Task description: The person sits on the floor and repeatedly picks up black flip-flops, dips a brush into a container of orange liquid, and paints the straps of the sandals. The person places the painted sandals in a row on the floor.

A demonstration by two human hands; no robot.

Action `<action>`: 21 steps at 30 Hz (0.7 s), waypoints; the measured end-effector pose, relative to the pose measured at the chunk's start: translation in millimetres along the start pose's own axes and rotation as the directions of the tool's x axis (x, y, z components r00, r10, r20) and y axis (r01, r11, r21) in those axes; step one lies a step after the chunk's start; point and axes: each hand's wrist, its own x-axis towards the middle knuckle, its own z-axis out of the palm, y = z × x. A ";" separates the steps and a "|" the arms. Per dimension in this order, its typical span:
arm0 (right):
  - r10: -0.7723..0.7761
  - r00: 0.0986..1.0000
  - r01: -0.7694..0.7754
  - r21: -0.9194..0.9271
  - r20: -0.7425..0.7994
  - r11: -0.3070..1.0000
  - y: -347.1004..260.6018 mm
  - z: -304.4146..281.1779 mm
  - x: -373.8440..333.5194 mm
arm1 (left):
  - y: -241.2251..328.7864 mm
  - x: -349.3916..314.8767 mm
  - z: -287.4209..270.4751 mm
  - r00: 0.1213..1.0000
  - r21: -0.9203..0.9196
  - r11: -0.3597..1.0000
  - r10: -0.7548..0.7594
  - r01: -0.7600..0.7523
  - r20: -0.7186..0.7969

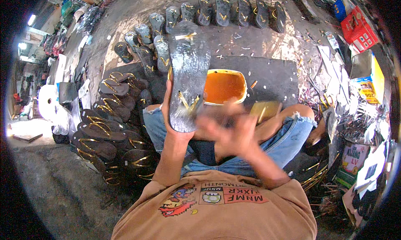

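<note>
My left hand (174, 130) grips the heel end of a flip-flop (189, 72), with its dark underside facing up. That underside shines as if wet, and gold strap ends show at both its toe and heel parts. Close to its lower right edge, my right hand (236, 131) is smeared by motion; I cannot make out its fingers or anything in them. Just beyond the hands, a pale-rimmed tray (218, 103) holds orange-brown liquid. A blurred yellowish flat piece (266, 110) appears beside my right hand, above my leg.
Shiny-bottomed flip-flops (223, 11) form a curved row on the floor ahead. On the left lies a heap of dark flip-flops with gold straps (100, 131). A dark mat (273, 79) lies under the tray. Scraps, a red box (358, 29) and a tin (353, 162) crowd the right.
</note>
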 end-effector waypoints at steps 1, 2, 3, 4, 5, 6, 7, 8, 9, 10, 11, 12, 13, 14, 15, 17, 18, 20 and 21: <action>0.065 0.995 -0.078 -0.201 -0.071 0.977 17.1 -5.8 10.9 | 2.5 -2.5 -2.4 0.980 -0.054 0.992 -0.103 0.114 0.171; 0.272 0.953 -0.283 -0.071 -0.135 0.957 28.7 -10.2 33.7 | 1.1 -6.1 -4.9 0.958 -0.103 0.978 -0.151 0.180 0.243; 0.278 0.939 -0.285 -0.005 -0.205 0.958 29.5 -7.7 47.2 | 0.6 -11.2 -10.4 0.933 -0.146 0.959 -0.190 0.243 0.306; 0.269 0.921 -0.263 0.059 -0.284 0.963 29.1 -4.0 62.2 | -3.3 -5.2 -16.9 0.947 -0.132 0.967 -0.174 0.216 0.270; 0.246 0.956 -0.250 -0.008 -0.159 0.968 17.1 -4.6 56.6 | -7.6 1.8 -26.8 0.960 -0.119 0.975 -0.155 0.187 0.233; 0.226 0.973 -0.230 0.088 0.051 0.969 7.3 6.4 38.6 | -11.3 3.3 -26.0 0.967 -0.104 0.978 -0.160 0.182 0.197; -0.228 0.971 0.223 0.064 0.074 0.973 -1.4 5.8 25.6 | -6.5 3.9 -16.0 0.989 0.009 0.991 -0.137 0.136 0.049; -0.249 0.935 0.228 0.109 0.253 0.968 -21.7 4.2 -1.4 | 0.2 6.4 -7.1 0.992 0.128 0.987 -0.085 0.097 -0.094; -0.132 0.965 0.066 0.274 0.228 0.959 -34.5 5.6 -4.1 | 2.8 5.9 -11.8 0.997 0.089 0.993 -0.082 0.080 0.015; -0.022 0.980 -0.068 0.440 0.197 0.895 -44.2 7.3 -2.8 | 5.2 4.4 -14.0 0.990 0.051 0.996 -0.074 0.068 0.123; 0.158 0.970 -0.227 0.463 0.184 0.857 -25.9 13.0 4.5 | 1.9 1.1 -12.3 0.996 0.094 0.995 0.002 -0.011 0.089; 0.324 0.929 -0.369 0.482 0.176 0.795 -7.6 16.8 16.1 | -2.7 3.6 -7.2 0.998 0.123 0.991 0.051 -0.056 0.041; 0.313 0.928 -0.372 0.460 0.202 0.806 -3.4 16.2 21.6 | -8.7 3.3 -4.1 0.996 0.156 0.984 0.092 -0.088 -0.015; 0.314 0.921 -0.386 0.436 0.229 0.813 -3.2 14.8 23.4 | 0.0 9.5 -1.8 0.984 0.240 0.955 0.169 -0.176 0.049; 0.129 0.950 -0.235 0.377 0.285 0.896 -14.7 3.9 19.9 | 17.5 25.4 4.9 0.960 0.311 0.909 0.246 -0.276 0.133; 0.136 0.956 -0.214 0.303 0.261 0.928 -8.1 -9.6 17.0 | 63.5 57.3 11.1 0.899 0.368 0.821 0.412 -0.437 0.149; 0.322 0.934 -0.355 0.317 0.151 0.880 3.9 -17.7 21.7 | 92.9 82.7 18.9 0.862 0.364 0.790 0.500 -0.493 0.082; 0.574 0.815 -0.562 0.133 -0.080 0.816 51.9 -37.6 40.9 | 132.3 128.6 23.8 0.846 0.616 0.649 0.531 -0.446 0.052; 0.602 0.763 -0.547 0.263 -0.235 0.795 82.9 -40.5 49.9 | 141.3 166.2 7.2 0.874 0.583 0.704 0.485 -0.405 0.022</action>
